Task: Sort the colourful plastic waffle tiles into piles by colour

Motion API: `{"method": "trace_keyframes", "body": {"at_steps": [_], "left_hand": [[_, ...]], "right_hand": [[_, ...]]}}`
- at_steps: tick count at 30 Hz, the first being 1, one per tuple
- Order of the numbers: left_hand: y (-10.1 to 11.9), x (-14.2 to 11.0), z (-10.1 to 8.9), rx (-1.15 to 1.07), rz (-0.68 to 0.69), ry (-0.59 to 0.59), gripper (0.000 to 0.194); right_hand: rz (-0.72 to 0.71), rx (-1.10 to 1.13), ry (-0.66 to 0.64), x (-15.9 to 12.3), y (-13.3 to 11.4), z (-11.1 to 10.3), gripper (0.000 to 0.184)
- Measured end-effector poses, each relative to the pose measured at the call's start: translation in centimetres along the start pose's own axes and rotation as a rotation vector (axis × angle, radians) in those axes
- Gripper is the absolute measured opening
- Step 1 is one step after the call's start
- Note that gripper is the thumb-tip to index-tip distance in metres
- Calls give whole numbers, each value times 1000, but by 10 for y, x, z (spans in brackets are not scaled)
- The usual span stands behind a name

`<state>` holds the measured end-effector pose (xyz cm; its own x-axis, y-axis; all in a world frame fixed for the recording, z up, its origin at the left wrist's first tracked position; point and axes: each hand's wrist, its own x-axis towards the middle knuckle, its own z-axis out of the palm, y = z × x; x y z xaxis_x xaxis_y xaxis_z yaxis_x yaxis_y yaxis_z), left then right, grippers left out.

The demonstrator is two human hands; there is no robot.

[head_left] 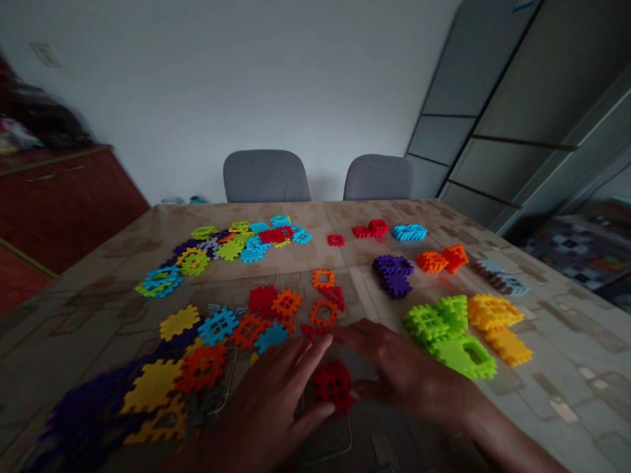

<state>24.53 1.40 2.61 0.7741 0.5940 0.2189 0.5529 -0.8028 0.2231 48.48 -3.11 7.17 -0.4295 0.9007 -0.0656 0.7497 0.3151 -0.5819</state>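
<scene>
Both hands reach over the table's near middle, around a red square window block [333, 383] with notched edges. My left hand [279, 387] has its fingers stretched forward; its thumb lies by the block's lower edge. My right hand [394, 368] is slightly blurred, its fingers also outstretched and its thumb close to the block's right edge. Fingertips of both hands come together near a red triangular piece [312, 332], partly covered by them. Whether they press on it I cannot tell. Beyond lie an orange square frame [323, 313], another red triangular piece [333, 295] and a second orange frame [323, 278].
Mixed loose blocks, such as a yellow one [154, 386] and a blue window block [217, 326], spread on the left. Sorted piles of green [446, 328], yellow [494, 312], purple [393, 270] and orange [434, 261] stand right. Two grey chairs [266, 176] stand behind the table.
</scene>
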Motion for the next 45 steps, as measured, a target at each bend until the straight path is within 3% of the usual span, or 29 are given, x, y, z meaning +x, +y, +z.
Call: {"method": "trace_keyframes", "body": {"at_steps": [2, 4, 6, 9, 11, 17, 20, 27, 31, 36, 40, 45], "left_hand": [[-9, -13, -3, 9, 56, 103, 59], [-15, -26, -7, 3, 81, 194, 38], [-18, -37, -12, -42, 130, 213, 21], [-23, -47, -20, -118, 206, 147, 22], [-34, -46, -24, -122, 169, 142, 22], [-101, -2, -31, -120, -167, 102, 36], [-116, 21, -29, -125, -146, 74, 36], [-118, 60, -17, -137, -19, -95, 63], [-130, 74, -23, -136, -52, -78, 56], [-148, 56, -40, -116, -139, 18, 54], [-154, 24, -46, -122, -165, 5, 52], [-149, -1, -44, -54, -184, 0, 51]], "right_hand": [[-27, 7, -88, 2, -4, 4, 108], [-22, 4, -156, 4, -6, 11, 118], [0, -12, -181, 5, -6, 18, 114], [21, -35, -157, 6, -5, 23, 108], [26, -51, -158, 6, -6, 23, 106], [-7, -49, -149, 5, -10, 21, 104], [27, -67, -172, 7, -9, 21, 105], [48, -53, -187, 8, -6, 21, 103], [29, -24, -187, 5, -4, 21, 103], [6, 10, -205, 5, -3, 16, 104], [45, 18, -273, 8, -4, 12, 106], [9, -31, -216, 8, -5, 15, 102]]}}
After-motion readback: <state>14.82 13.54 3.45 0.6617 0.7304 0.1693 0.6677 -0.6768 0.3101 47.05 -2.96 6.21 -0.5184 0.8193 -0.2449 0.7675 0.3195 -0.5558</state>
